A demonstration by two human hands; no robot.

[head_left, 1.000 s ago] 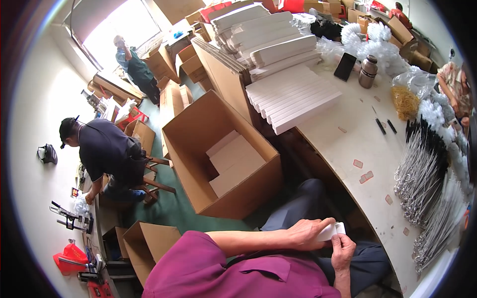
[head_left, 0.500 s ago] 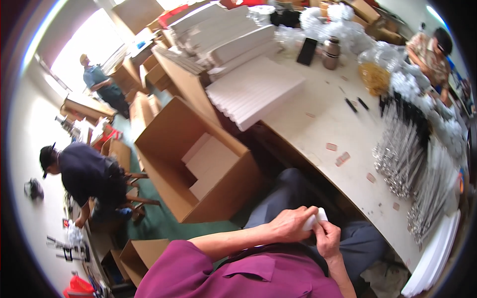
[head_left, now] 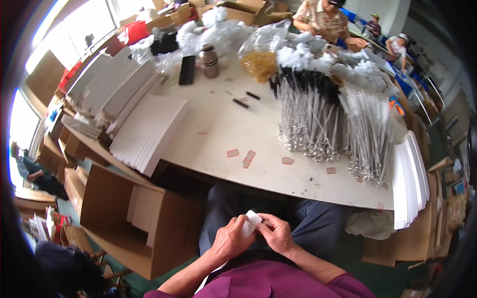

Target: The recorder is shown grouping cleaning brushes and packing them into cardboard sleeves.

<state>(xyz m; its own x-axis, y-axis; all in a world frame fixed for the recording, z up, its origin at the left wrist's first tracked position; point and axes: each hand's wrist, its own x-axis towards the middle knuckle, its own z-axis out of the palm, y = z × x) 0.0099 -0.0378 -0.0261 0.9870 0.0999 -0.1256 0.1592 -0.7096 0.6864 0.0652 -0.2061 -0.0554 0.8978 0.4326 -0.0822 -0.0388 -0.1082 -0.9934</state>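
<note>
both hands pinch the small white card [head_left: 251,223] above the lap. the left hand [head_left: 229,240] grips its lower left, the right hand [head_left: 276,233] its right edge; it tilts up-right.

Both hands low centre, over lap. Left hand [head_left: 229,241] and right hand [head_left: 276,232] pinch small white piece [head_left: 251,222] between fingertips, grip closed on it from both sides. Tabletop [head_left: 258,134] beyond knees: small pink tags [head_left: 247,158] near edge, bundles of clear black-tipped sticks [head_left: 310,116] right, white flat stacks [head_left: 149,131] left. Open cardboard box [head_left: 136,223] on floor, near left.
</note>
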